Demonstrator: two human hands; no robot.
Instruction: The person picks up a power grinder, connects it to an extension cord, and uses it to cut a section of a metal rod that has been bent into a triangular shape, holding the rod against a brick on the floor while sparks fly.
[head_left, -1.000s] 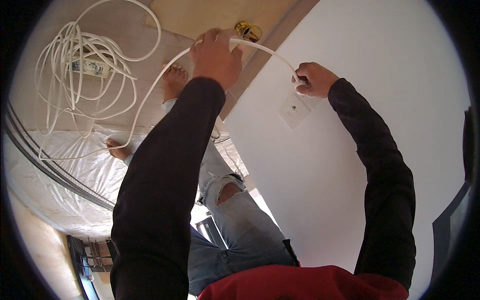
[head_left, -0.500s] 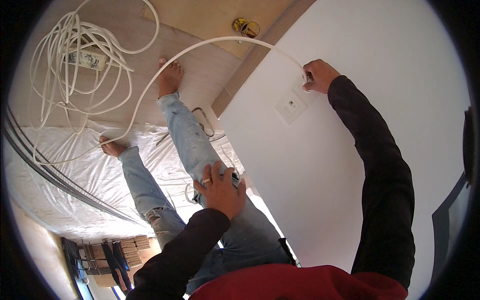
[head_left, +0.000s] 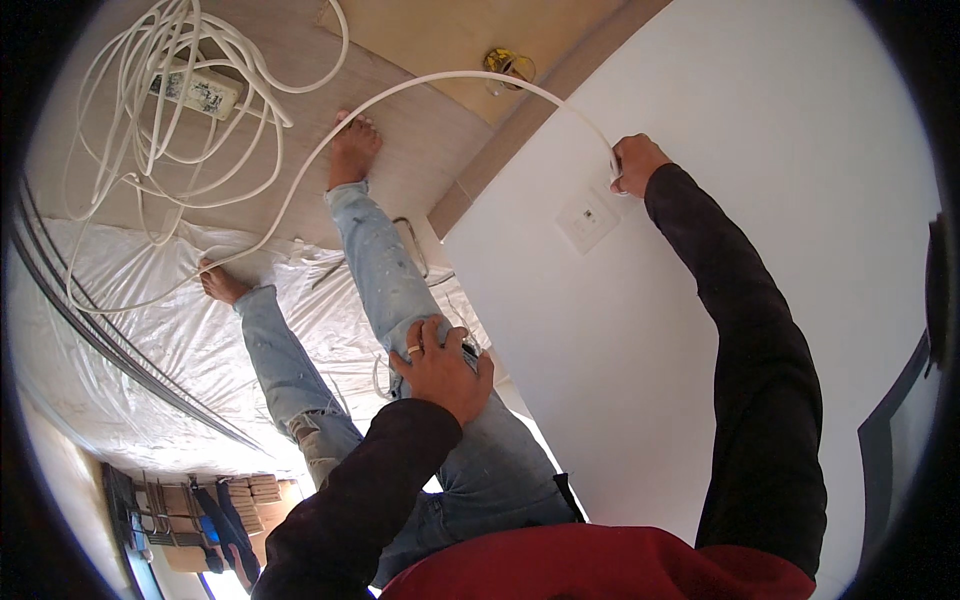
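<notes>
My right hand is raised against the white wall and is shut on a white cable just above a white wall plate. From that hand the cable arcs over to the floor and down past my bare feet. My left hand, with a ring on one finger, lies on my right thigh in pale blue jeans. A small dark object shows at its fingertips; whether the hand grips it is unclear.
A loose coil of white cable lies on the wooden floor around a white power strip. Clear plastic sheeting covers the floor at left. A brass fitting sits by the brown skirting. Tools hang at lower left.
My left hand let go of the cable up by the wall and dropped to my thigh, where it now lies. The right hand stays at the wall, gripping the cable.
</notes>
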